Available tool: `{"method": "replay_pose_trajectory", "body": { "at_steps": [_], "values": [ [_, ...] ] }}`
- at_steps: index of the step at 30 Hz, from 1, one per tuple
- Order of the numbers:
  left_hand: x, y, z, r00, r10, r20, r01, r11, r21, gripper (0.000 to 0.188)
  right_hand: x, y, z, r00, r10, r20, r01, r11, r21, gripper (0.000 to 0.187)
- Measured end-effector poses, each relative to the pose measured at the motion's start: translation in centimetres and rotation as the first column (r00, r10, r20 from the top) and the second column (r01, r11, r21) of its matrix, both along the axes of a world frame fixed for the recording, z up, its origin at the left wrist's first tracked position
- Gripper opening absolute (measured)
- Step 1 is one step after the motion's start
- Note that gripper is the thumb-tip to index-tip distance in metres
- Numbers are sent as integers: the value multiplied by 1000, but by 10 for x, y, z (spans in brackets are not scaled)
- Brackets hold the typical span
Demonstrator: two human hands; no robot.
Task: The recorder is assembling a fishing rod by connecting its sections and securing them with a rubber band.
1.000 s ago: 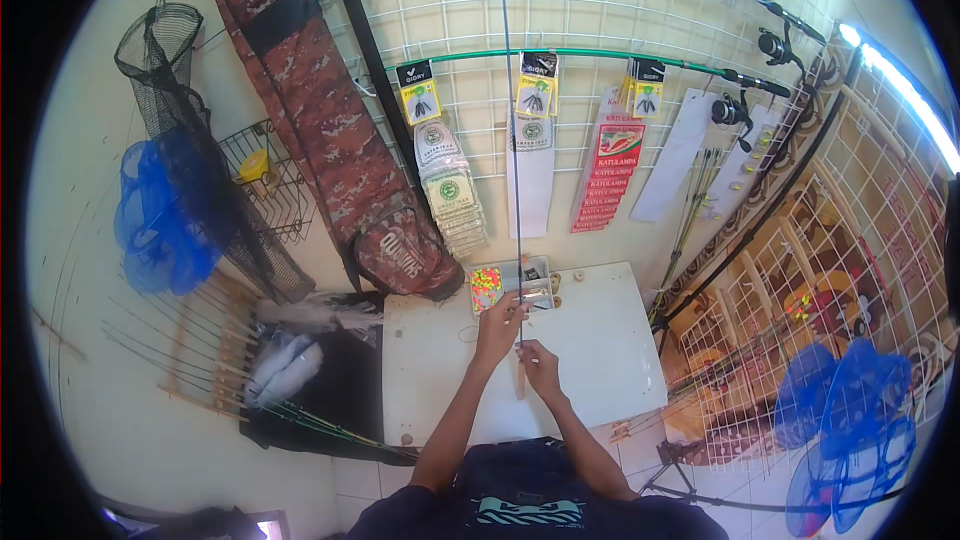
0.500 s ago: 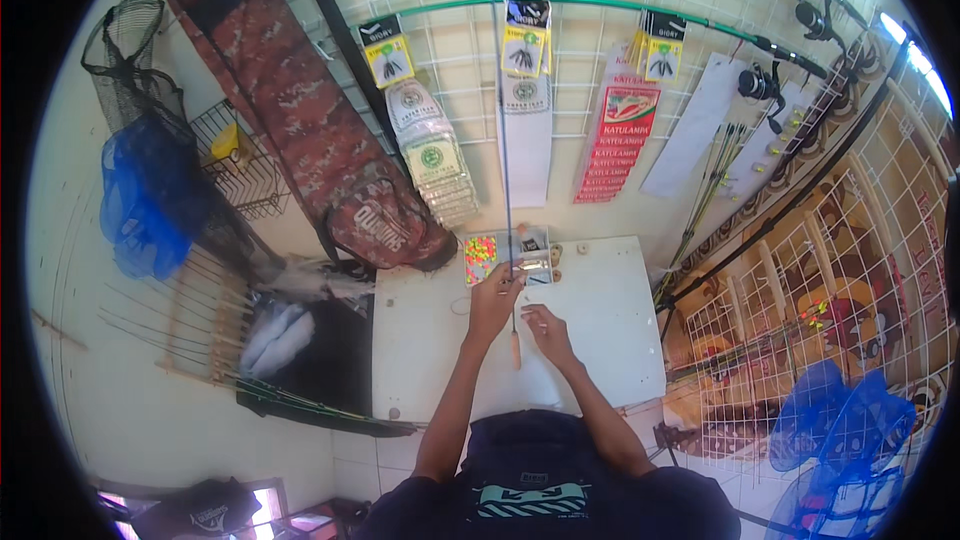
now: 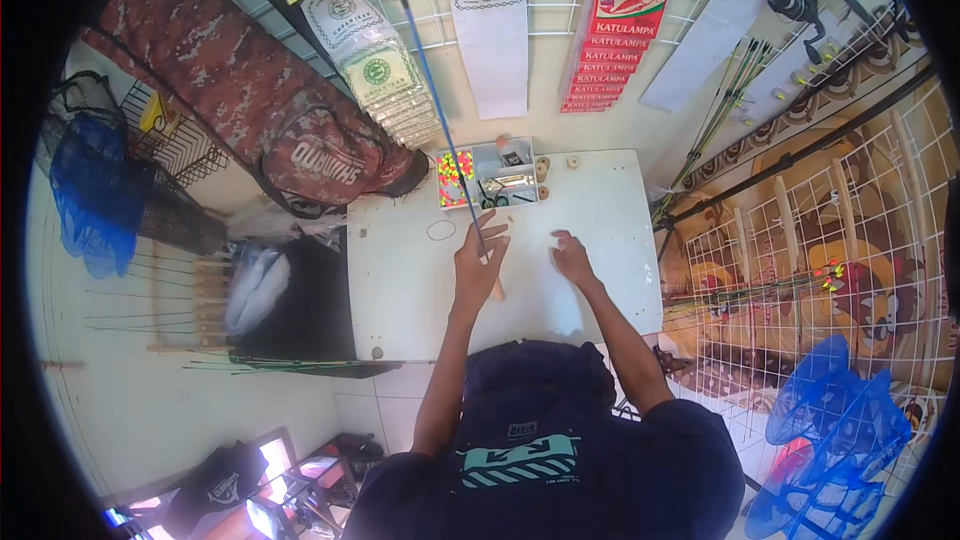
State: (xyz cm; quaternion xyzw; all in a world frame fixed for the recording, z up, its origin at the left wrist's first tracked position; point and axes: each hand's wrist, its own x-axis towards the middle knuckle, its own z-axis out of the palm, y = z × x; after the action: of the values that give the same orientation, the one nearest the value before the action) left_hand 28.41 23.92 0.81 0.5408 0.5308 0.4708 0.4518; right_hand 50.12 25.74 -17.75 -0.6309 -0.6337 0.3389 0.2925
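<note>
A thin blue fishing rod (image 3: 425,65) slants from the upper left down to the white table, its light cork-coloured handle (image 3: 498,290) showing below my left hand. My left hand (image 3: 480,258) is closed around the rod's lower part, some fingers stretched out past it. To the right, my right hand (image 3: 573,260) hovers over the table, thumb and fingertips drawn together in a pinch. Whatever it pinches, if anything, is too small to make out. Beyond the hands stands a white compartment box (image 3: 488,155) with bright yellow, orange and pink pieces (image 3: 456,178) and small tackle.
Several round tan pieces (image 3: 542,192) lie beside the box on the white table (image 3: 400,280). A loop of line (image 3: 441,230) rests at left. A camouflage rod bag (image 3: 270,100) leans at the back left; bait packets (image 3: 613,50) hang on the wire grid.
The rod has swung from nearly upright to a leftward slant. My hands have moved apart, the right one away from the rod. The view has shifted, with the table higher in it.
</note>
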Motion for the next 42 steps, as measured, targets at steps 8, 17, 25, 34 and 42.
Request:
{"method": "replay_pose_trajectory", "body": {
  "at_steps": [8,17,25,34,42],
  "values": [
    [3,-13,-10,999,41,-20,-42,997,-67,51,-9,61,0,994,52,97,-55,998,26,64],
    [-2,-28,-18,998,57,-18,-59,992,-115,59,-20,84,13,909,127,397,-99,991,-91,65],
    [-4,-33,-15,998,62,-18,-64,990,-126,62,-9,73,20,925,-59,376,69,998,-13,34],
    [4,-51,-14,890,453,-47,-433,874,221,47,-6,23,68,825,-167,-539,100,983,-152,31],
    [13,-60,7,966,241,-93,-195,918,345,38,-28,-29,169,530,45,-847,-231,968,-94,31]
  ]
}}
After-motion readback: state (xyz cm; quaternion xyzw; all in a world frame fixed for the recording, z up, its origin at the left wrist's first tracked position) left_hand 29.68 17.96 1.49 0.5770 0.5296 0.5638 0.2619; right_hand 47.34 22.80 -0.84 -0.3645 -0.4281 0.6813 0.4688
